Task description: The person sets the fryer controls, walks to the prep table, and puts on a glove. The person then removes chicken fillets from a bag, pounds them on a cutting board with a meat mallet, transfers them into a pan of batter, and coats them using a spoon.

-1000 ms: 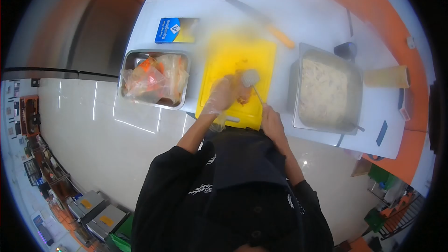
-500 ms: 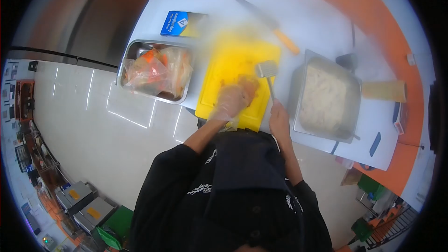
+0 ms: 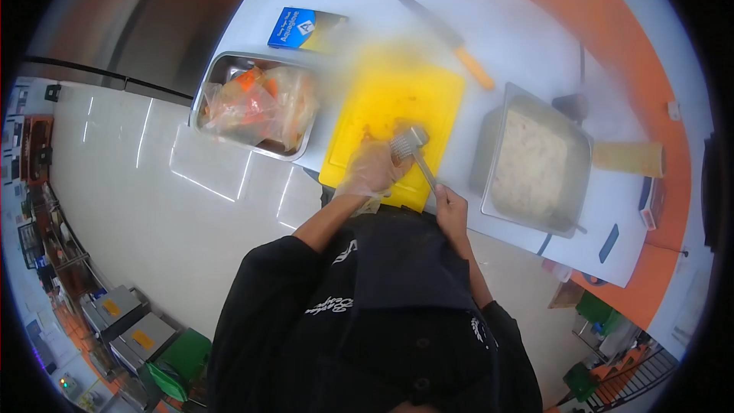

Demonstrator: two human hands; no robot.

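A yellow cutting board [image 3: 417,95] lies on the table in front of me, with a piece of raw meat [image 3: 414,123] near its middle. My left hand [image 3: 371,168], in a clear plastic glove, holds the near side of the meat against the board. Its fingertips are partly hidden behind the tool head. My right hand [image 3: 451,208] is wrapped round the handle of a metal meat mallet [image 3: 409,141]. The mallet's toothed head is down over the meat, close to my left fingers; whether it touches the meat I cannot tell.
Left of the board stands a metal tray [image 3: 218,69] with plastic-bagged food. Behind it lies a blue glove box [image 3: 294,28]. A knife [image 3: 440,27] with an orange handle lies beyond the board. To the right is a deep metal pan [image 3: 489,183] of pale, floury contents.
My right hand has swung the mallet down and to the left, from beside the board's right edge onto the meat area. My left hand stays at the meat.
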